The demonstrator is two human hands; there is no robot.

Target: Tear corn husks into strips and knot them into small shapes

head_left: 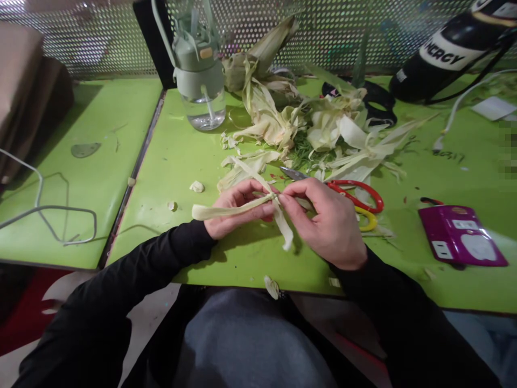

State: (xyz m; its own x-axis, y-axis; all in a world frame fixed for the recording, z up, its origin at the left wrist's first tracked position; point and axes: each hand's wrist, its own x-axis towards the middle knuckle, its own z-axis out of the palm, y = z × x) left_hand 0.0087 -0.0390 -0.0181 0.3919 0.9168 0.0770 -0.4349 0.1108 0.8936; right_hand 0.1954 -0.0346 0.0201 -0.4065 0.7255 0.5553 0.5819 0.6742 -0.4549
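Pale corn husk strips cross in a small knot-like joint between my two hands, above the front of the green table. My left hand is closed on them, with thumb and fingers pinching near the joint. From the other side my right hand pinches the husk at the joint with thumb and forefinger. One strip end points left over my left wrist, another hangs down between the hands. Just behind my right hand lie scissors with red and yellow handles, their blades partly hidden by husk and hand.
A pile of corn husks covers the table's back middle. Behind stand a clear bottle with green lid and a mesh panel. A black bottle leans at back right. A purple power strip and white cable lie right.
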